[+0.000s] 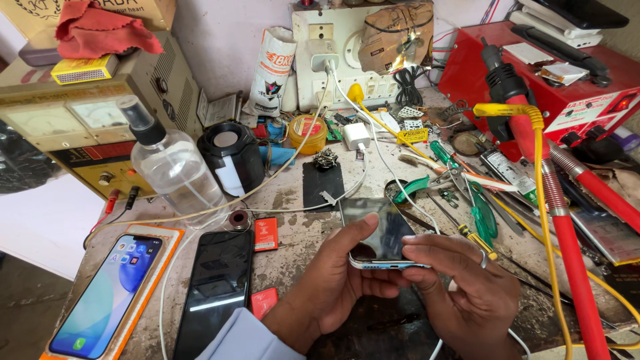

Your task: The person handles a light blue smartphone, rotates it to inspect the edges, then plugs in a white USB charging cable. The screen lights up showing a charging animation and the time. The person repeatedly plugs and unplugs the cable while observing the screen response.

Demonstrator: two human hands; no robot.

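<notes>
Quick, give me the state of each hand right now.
Left hand: closed around the phone, thumb on its screen.
Right hand: gripping the same phone at its lower right edge.

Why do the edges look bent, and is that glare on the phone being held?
Head view: wide lens bows the edges, so the red hose curves. The held phone has a pale sheen on its dark glass. Soft, even light, faint shadows. Both hands, left and right, look sharp.

Pale blue sleeve [243, 337] on the left arm; seemingly a silver ring [483, 260] on the right hand [467, 293].
</notes>
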